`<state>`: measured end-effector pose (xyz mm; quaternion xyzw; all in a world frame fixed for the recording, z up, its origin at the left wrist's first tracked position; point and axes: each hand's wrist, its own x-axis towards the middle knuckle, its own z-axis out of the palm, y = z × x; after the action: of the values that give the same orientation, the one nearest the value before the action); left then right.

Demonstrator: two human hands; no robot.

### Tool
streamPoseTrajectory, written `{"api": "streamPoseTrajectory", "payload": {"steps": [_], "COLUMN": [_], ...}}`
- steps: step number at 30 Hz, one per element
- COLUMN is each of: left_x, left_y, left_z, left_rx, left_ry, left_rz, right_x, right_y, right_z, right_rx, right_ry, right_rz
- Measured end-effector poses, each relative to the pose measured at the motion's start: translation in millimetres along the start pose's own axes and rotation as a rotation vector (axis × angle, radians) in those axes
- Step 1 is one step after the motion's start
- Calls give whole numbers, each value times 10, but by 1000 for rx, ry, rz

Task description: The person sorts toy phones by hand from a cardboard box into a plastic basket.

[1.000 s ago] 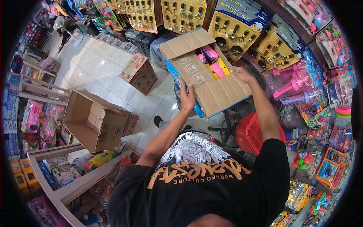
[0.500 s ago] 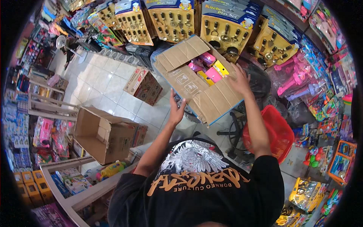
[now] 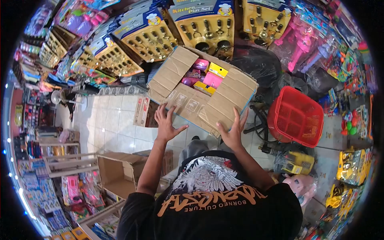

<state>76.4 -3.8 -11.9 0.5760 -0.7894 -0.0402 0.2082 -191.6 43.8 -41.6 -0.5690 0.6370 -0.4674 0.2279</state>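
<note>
A cardboard carton (image 3: 188, 105) stands in front of me with its top flaps partly folded out. Inside it lie pink and purple packets and pink goods with yellow header cards (image 3: 217, 69). My left hand (image 3: 167, 123) is at the carton's near left edge, fingers spread and thumb pointing right. At the near right corner is my right hand (image 3: 233, 130), its fingers apart and their tips against the wide right flap (image 3: 228, 100). Neither hand is wrapped round anything. What supports the carton underneath is mostly hidden.
Kitchen play sets (image 3: 204, 28) hang behind the carton. A red plastic basket (image 3: 296, 120) stands to the right, near black plastic bags (image 3: 258, 64). On the left are a smaller printed box (image 3: 142, 113) and an open brown carton (image 3: 116, 174). Packaged toys line both sides.
My right hand has moved from the carton's far right side to its near right corner. My left hand has shifted left along the near edge. The view has turned, and the carton sits more squarely.
</note>
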Motion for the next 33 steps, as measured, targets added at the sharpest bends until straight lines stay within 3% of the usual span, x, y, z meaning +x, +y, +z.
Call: {"api": "streamPoseTrajectory", "payload": {"steps": [2, 4, 6, 10, 14, 18, 25, 29, 31, 33], "left_x": [200, 392, 574, 822, 929, 872, 955, 977, 984, 978], "left_y": [58, 129, 229, 261, 395, 468, 498, 591, 655, 697], "left_z": [-125, -188, -244, 38, 376, 521, 496, 409, 296, 154], "left_rx": [100, 40, -8, -231, -460, -302, -410, -459, -743, -815], "left_ry": [-70, -77, -215, -329, -303, -306, -467, -413, -399, -461], "left_rz": [120, 198, 384, 502, 434, 415, 429, 485, 581, 628], "right_x": [-45, -41, -15, 36, -35, -123, -174, -202, -253, -291], "right_y": [-37, -28, 59, -59, -165, -221, -462, -488, -328, -274], "right_z": [43, 115, 180, 188, 249, 330, 449, 413, 385, 413], "right_rx": [35, 68, 142, 57, -20, -174, -354, -473, -375, -266], "right_ry": [28, 63, 23, 80, 128, 215, 255, 274, 331, 371], "right_rz": [28, 51, 74, 106, 107, 97, 111, 155, 84, 7]}}
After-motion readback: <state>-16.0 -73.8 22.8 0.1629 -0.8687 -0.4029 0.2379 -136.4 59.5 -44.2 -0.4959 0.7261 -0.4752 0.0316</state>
